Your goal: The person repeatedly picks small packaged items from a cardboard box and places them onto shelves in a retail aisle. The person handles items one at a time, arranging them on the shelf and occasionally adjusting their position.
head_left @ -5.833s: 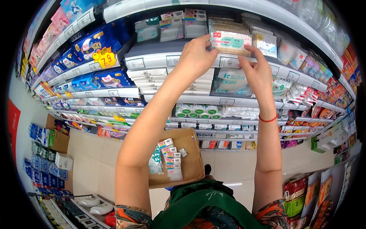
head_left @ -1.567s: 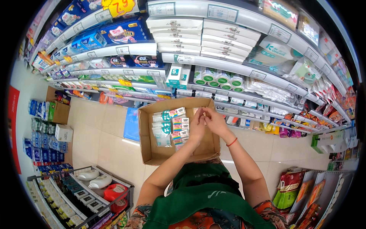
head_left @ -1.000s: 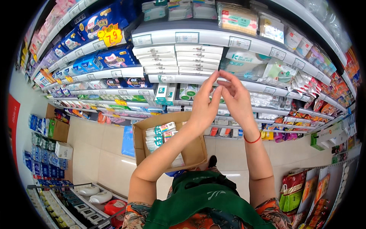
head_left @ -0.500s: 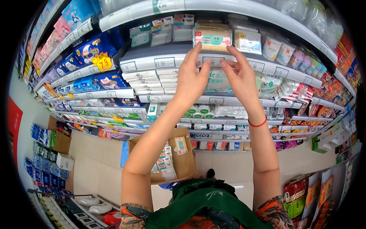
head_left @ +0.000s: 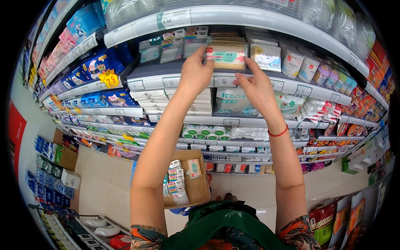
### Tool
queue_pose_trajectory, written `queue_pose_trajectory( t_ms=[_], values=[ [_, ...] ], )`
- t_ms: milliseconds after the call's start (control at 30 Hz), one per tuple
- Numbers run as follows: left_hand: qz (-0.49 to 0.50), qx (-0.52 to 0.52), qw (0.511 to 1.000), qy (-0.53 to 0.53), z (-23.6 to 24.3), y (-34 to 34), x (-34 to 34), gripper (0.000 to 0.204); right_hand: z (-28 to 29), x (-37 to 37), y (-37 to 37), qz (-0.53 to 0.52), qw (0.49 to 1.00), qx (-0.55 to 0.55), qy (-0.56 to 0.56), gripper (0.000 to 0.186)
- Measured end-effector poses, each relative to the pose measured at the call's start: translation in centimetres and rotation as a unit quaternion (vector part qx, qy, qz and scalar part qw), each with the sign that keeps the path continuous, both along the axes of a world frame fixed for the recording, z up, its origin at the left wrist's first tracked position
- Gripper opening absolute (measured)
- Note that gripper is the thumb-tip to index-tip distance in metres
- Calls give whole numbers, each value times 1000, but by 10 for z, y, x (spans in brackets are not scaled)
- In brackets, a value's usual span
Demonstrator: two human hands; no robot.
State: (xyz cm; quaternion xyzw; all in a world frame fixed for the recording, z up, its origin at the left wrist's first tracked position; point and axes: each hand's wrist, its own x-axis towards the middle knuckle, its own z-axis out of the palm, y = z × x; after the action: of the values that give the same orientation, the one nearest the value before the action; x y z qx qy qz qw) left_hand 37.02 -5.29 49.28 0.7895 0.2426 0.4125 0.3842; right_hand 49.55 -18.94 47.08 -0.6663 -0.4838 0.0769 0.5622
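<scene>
A row of toothpick packs (head_left: 226,58) with pink and green labels stands upright on the shelf in front of me. At its left edge is my left hand (head_left: 197,71), index finger reaching along the side and thumb near the front corner. On the other side, my right hand (head_left: 257,86) points its index finger at the right edge of the front pack, with the thumb low by the shelf's price strip. Both hands have their fingers apart and flank the row without wrapping round a pack. A red cord circles my right wrist.
Cotton swab packs (head_left: 265,56) stand right of the row, small clear hanging packs (head_left: 171,46) left. A white shelf lip (head_left: 266,16) runs above. Below, an open cardboard box (head_left: 203,187) on the floor side holds several small packs. Another rack (head_left: 108,221) stands at lower left.
My view has shifted slightly. My left hand has moved to the left side of the toothpick packs, and my right hand is lower, its index finger at their right edge.
</scene>
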Motion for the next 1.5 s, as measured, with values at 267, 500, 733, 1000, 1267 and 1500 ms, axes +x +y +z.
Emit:
queue_pose_trajectory(
  t_ms=[267, 500, 733, 1000, 1267, 1500],
  values=[
    [-25, -32, 999, -5, 9, -1, -2, 57, -3, 1, 0, -3, 999, 4, -40, 56],
    [-8, -34, 997, -65, 1, 0, 2, 55, -1, -5, -1, 17, 999, 46, 4, 55],
    [-16, -89, 987, -137, 3, -5, 2, 52, -4, -6, 1, 40, 993, 80, 73, 59],
    [-37, -103, 971, -212, 0, -3, 6, 49, -2, -9, 0, 53, 982, 136, 123, 60],
    [-48, -109, 969, -217, 6, -20, -13, 45, 0, -18, -5, 45, 977, 182, 97, 54],
    [-38, -150, 961, -228, -8, -35, -44, 35, -8, -37, -13, 67, 979, 167, 91, 53]
  ],
)
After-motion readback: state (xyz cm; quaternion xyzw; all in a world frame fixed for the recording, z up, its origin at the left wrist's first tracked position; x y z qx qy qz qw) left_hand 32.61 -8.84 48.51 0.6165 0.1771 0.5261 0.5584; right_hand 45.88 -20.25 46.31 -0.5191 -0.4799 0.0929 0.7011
